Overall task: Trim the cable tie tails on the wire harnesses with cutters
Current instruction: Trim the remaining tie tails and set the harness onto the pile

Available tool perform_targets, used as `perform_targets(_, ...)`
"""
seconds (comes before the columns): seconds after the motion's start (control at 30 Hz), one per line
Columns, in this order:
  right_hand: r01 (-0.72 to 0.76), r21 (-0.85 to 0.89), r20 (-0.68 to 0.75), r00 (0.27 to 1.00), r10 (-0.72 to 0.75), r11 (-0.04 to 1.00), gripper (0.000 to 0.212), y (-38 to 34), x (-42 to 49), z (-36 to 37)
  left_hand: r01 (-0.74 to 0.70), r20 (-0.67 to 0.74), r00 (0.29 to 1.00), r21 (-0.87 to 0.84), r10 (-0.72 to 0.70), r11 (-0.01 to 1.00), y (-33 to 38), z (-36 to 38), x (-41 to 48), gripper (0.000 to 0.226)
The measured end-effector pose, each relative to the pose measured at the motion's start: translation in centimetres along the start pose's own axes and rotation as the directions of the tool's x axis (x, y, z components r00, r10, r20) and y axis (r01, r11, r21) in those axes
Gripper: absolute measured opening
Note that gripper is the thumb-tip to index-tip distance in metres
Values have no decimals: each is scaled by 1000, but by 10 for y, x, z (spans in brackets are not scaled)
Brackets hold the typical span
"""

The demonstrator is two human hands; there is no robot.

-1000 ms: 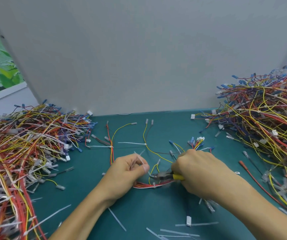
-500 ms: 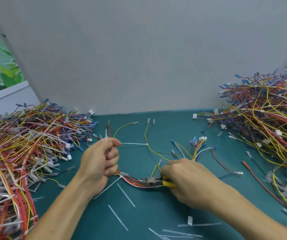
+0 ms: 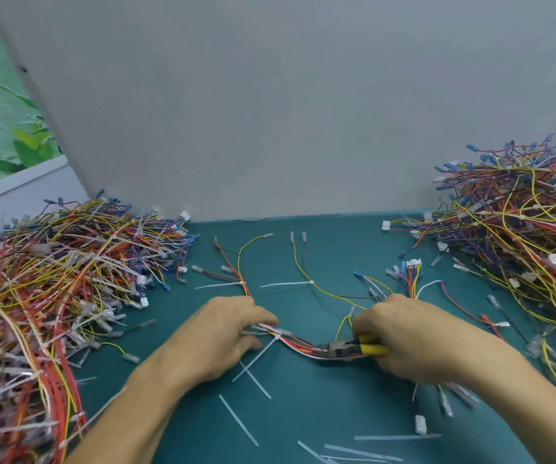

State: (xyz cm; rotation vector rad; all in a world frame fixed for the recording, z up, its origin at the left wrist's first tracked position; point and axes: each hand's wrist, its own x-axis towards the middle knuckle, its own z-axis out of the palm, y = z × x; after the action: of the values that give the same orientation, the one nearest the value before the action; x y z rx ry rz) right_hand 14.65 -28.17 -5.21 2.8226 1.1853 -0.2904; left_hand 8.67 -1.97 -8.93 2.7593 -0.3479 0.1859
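Teal mat [image 3: 320, 396] is stretching out under me, with a plain grey wall [image 3: 270, 112] standing behind it. A big tangle of wires [image 3: 52, 279] is piling up on my left side, and another heap [image 3: 521, 229] is climbing the corner on my right. Between them I am working on one harness [image 3: 296, 341], lying loose across the mat with its red, orange and white wires sagging in a curve between my two hands. My left hand [image 3: 223, 336] is lying over one end of it, fingers curled down and pinching the wires against the mat. Just beside those fingers a white cable tie tail [image 3: 256, 358] is sticking out from the bundle, slanting toward me. My right hand [image 3: 414, 336] is wrapping tight round the yellow handles of the cutters [image 3: 347, 348], and their dark nose is sitting right on the wire bundle; it is too blurred for me to tell whether the blades are closed. Farther back, two more ties [image 3: 286, 284] are poking sideways from the harness branches. Cut-off strips [image 3: 238, 420] are lying scattered on the mat near my forearms.
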Motion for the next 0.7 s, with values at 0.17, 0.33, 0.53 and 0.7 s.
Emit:
perform_targets(0.17, -8, 57, -7, 1000, 8, 998, 14, -1, -1, -5, -88, 11, 996, -42, 89, 995, 1, 7, 2, 22)
perform_targets(0.33, -23, 60, -71, 997, 27, 998, 16, -10, -5, -10, -79, 16, 997, -41, 80, 996, 6, 11, 2, 15)
perform_targets(0.53, 8, 0, -28, 1000, -8, 1000, 15, -22, -13, -14, 78, 172, 984, -211, -42, 974, 17, 18, 6, 22)
perform_targets(0.7, 27, -32, -72, 997, -30, 999, 23, -28, -12, -12, 148, 161, 982, -329, -99, 933, 19, 15, 8, 15)
